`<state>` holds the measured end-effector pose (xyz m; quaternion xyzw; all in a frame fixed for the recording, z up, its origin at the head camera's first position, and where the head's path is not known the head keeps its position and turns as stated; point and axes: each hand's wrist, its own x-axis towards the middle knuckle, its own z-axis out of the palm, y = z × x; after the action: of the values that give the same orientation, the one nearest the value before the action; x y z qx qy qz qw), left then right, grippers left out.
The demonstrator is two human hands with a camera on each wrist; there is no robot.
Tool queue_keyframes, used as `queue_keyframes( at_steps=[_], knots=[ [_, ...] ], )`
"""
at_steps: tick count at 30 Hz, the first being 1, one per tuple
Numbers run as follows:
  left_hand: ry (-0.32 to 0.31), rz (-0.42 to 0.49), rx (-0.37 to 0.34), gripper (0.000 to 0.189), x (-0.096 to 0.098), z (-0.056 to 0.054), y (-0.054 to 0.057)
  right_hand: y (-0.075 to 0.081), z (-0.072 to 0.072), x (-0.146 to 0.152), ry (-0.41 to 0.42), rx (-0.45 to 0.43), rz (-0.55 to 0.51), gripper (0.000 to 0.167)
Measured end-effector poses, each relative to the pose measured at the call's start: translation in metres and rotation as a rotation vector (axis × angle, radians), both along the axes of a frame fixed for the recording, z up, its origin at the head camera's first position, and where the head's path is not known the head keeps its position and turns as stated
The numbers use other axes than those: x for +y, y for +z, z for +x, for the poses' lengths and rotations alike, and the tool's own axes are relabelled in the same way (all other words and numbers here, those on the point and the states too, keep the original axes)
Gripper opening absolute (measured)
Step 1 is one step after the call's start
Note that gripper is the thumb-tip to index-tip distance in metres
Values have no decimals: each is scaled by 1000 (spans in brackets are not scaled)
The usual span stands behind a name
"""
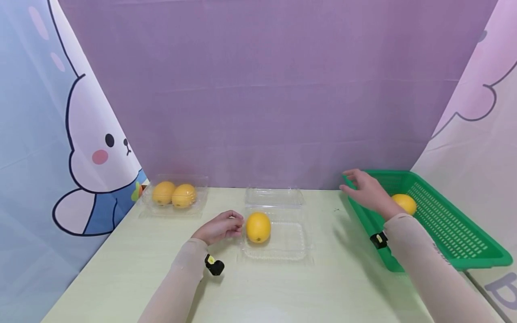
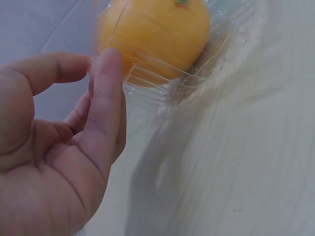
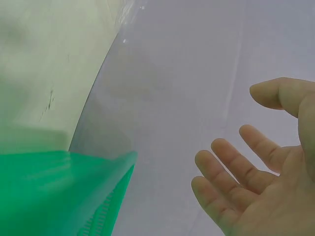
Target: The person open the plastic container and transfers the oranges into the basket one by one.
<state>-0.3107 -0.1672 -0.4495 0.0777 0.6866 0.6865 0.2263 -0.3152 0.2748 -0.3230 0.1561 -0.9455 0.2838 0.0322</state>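
My left hand (image 1: pixel 221 226) pinches the left edge of an open clear plastic clamshell box (image 1: pixel 288 240) between thumb and fingers. In the left wrist view, the thumb and index fingertips meet at the box's rim (image 2: pixel 147 81). One oval yellow-orange fruit (image 1: pixel 258 227) sits in the left side of the box, right beside those fingertips. My right hand (image 1: pixel 369 193) is over the left rim of a green plastic basket (image 1: pixel 456 229), holding nothing. Its fingers are spread and relaxed in the right wrist view. Another such fruit (image 1: pixel 405 203) lies in the basket, partly hidden behind the right wrist.
A closed clear clamshell box (image 1: pixel 199 206) with two yellow-orange fruits (image 1: pixel 184 196) in it stands at the back left of the pale table (image 1: pixel 323 287). The open box's lid (image 1: pixel 274 196) lies folded back toward the purple cloth (image 1: pixel 258 98). Printed cloths hang at both sides.
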Motion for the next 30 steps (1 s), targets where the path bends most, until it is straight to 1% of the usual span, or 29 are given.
queue_keyframes(
  at_steps=[8,14,17,21,24,30],
  knots=[
    [4,-2,-9,23,-1,-1,0,-4,5,-11,15,-1,-22,65],
    [6,-5,2,24,-2,-1,2,-11,5,-22,29,14,-52,61],
    [0,-7,7,24,-2,0,2,-17,4,-28,43,32,-72,60],
    [-7,-10,17,24,-2,0,3,-25,3,-36,61,79,-80,56],
    [-1,-8,10,24,-1,0,2,-29,3,-42,67,108,-79,54],
    [14,-18,2,23,0,0,2,-35,7,-51,74,115,-106,52]
  ],
)
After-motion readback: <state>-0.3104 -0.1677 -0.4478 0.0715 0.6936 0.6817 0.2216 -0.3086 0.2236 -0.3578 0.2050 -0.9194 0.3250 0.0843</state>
